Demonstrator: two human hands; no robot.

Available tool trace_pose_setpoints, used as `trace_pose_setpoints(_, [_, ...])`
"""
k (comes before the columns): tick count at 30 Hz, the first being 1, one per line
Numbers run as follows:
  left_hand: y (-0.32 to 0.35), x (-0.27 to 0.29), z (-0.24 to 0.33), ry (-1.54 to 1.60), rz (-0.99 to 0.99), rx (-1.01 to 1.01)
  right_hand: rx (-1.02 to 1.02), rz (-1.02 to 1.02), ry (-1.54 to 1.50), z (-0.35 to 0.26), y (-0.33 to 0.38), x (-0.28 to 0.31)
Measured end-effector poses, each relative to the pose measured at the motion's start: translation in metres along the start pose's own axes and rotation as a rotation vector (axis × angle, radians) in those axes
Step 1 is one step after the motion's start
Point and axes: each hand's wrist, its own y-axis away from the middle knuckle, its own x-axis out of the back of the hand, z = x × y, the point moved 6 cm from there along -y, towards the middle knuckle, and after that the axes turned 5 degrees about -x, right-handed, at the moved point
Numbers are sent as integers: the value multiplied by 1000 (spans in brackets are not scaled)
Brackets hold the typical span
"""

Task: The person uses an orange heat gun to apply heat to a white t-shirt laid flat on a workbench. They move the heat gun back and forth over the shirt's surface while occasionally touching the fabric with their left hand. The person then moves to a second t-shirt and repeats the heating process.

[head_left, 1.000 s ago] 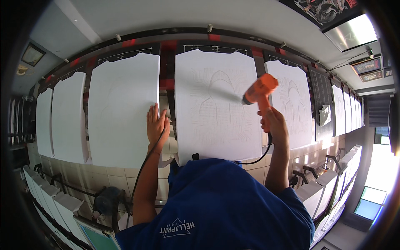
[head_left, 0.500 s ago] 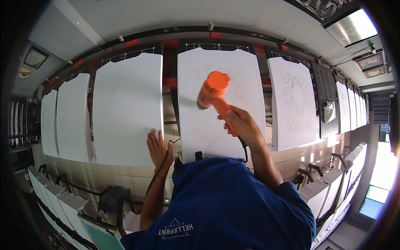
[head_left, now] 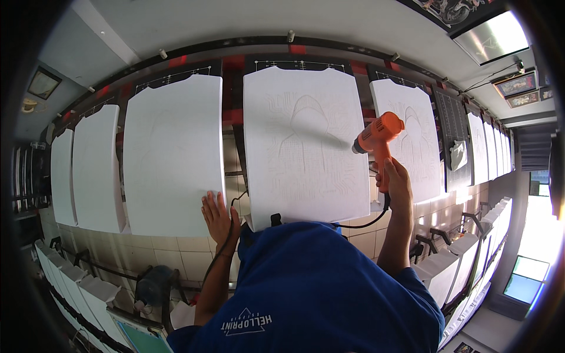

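My right hand (head_left: 396, 183) is wrapped round the handle of an orange heat gun (head_left: 381, 134). The gun hangs over the right edge of the middle white fabric panel (head_left: 271, 197), its dark nozzle pointing left across it. That panel is cut like a shirt front and carries a faint line drawing of a hooded figure among circuit-like lines. My left hand (head_left: 218, 219) lies open, fingers stretched, at the lower right corner of the left white panel (head_left: 170, 182). A black cord (head_left: 219, 254) runs over my left wrist; another length leads from the gun's handle toward my waist.
At the right, another white panel (head_left: 412, 176) bears a similar drawing, beside a bare dark board (head_left: 450, 117) with a crumpled white cloth (head_left: 458, 156). A dark rail (head_left: 247, 41) runs behind the row. More covered boards (head_left: 438, 267) stand behind me, and a blue container (head_left: 158, 285) sits lower left.
My right hand has swung the heat gun rightward, from over the middle panel's left part to its right edge. The left hand stays at the left panel's corner. The view has shifted slightly.
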Motion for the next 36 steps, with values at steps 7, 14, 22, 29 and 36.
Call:
trace_pose_setpoints(7, [0,2,0,8,1,22,-14,-267,23,-10,19,-71])
trace_pose_setpoints(14, [3,7,0,121,91,-19,-13,-605,141,-20,45,-154])
trace_pose_setpoints(22, [67,-9,6,638,53,60,-9,-325,64,-1,23,-56])
trace_pose_setpoints(29, [128,-20,-40,780,285,558,-12,-110,-14,8,17,23])
trace_pose_setpoints(36, [119,-28,-156,909,725,1170,-11,-418,27,-1,32,-51])
